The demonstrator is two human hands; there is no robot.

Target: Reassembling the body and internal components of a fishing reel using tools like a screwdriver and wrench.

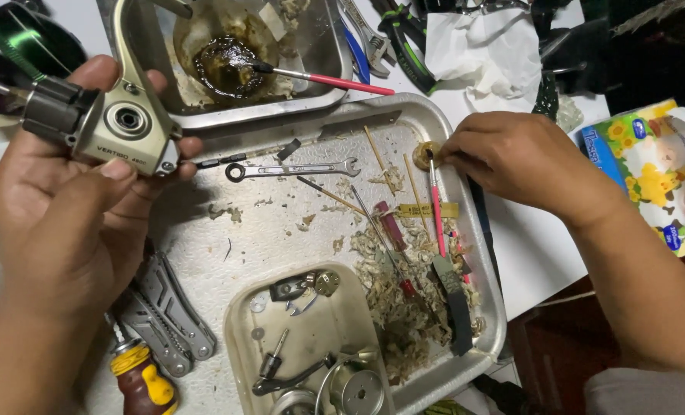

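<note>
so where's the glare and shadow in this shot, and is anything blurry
Head view: light from above throws glare on the metal tray and the greasy pool in the upper dish; the left hand, holding the reel body, casts a soft shadow on the tray; the right hand is sharp; the top corners go dark, edges slightly bent.

Wrench [292,170] flat in tray [477,338]; multitool [166,315], yellow-handled screwdriver [142,380] lower left.

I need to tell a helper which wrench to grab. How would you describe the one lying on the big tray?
Start at the large metal tray. Near its far edge, just below the greasy dish, lies a slim silver wrench, flat and crosswise. Unlike the sticks and screwdrivers beside it, it has a ring at one end and an open jaw at the other.
</note>
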